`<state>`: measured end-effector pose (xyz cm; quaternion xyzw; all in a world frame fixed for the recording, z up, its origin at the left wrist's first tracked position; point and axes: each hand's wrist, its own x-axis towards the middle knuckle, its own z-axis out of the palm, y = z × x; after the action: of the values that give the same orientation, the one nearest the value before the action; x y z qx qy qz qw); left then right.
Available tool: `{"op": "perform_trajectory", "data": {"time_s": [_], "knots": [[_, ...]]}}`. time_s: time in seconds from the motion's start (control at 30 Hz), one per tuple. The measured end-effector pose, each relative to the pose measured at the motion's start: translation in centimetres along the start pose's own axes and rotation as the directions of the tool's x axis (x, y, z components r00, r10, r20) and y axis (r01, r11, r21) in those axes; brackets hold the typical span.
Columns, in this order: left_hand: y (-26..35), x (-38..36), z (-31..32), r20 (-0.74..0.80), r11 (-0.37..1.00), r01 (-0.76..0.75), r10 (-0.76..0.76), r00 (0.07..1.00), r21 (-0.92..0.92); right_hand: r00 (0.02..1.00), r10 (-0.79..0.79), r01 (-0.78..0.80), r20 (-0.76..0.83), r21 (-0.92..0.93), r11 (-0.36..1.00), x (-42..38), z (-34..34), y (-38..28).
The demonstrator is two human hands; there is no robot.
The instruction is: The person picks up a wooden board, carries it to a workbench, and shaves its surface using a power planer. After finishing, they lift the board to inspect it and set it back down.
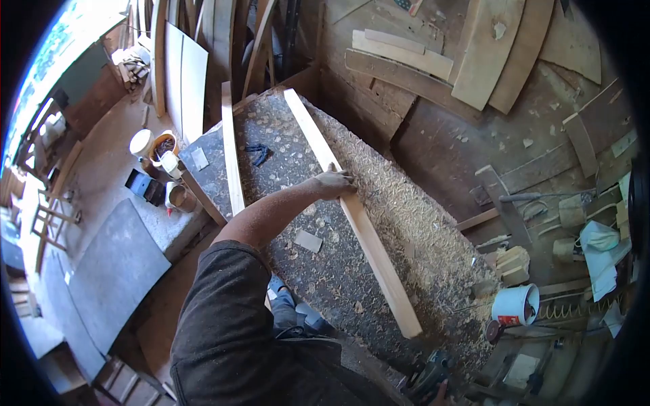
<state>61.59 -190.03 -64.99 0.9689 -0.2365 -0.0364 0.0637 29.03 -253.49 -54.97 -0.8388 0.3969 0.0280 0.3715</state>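
plank (379, 250): slants, tabletop (338, 287) far edge toward near right;
left hand (332, 184): nearer, over plank; grip tightness unclear;
right hand (441, 394): by power tool (430, 372); grip can't tell

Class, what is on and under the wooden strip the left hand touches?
The left hand rests on the wooden strip, hiding part of it. What lies directly underneath is covered; shavings show alongside.
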Motion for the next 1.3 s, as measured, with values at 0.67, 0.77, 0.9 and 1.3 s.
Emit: {"op": "perform_trajectory", "data": {"time_s": [0.67, 0.77, 0.9, 1.3], "knots": [[-4.3, -3.7, 4.6, 0.141, 0.930, 0.316, -0.345, 0.928, 0.190, 0.862, -0.225, 0.226, 0.455, 0.053, 0.973, -5.7, 6.2, -9.8], [-3.9, -4.2, 4.8, -0.021, 0.808, 0.515, -0.532, 0.846, 0.287, 0.734, -0.358, 0.416, 0.576, 0.035, 0.909, -4.1, 8.3, -10.1], [-4.3, -5.6, 5.0, 0.095, 0.786, 0.590, -0.612, 0.785, 0.186, 0.636, -0.421, 0.530, 0.647, 0.030, 0.847, -3.1, 10.4, -11.3], [-5.7, -6.8, 5.7, 0.149, 0.813, 0.578, -0.564, 0.812, -0.071, 0.546, -0.297, 0.524, 0.784, -0.042, 0.851, -1.4, 14.8, -16.8]]}}
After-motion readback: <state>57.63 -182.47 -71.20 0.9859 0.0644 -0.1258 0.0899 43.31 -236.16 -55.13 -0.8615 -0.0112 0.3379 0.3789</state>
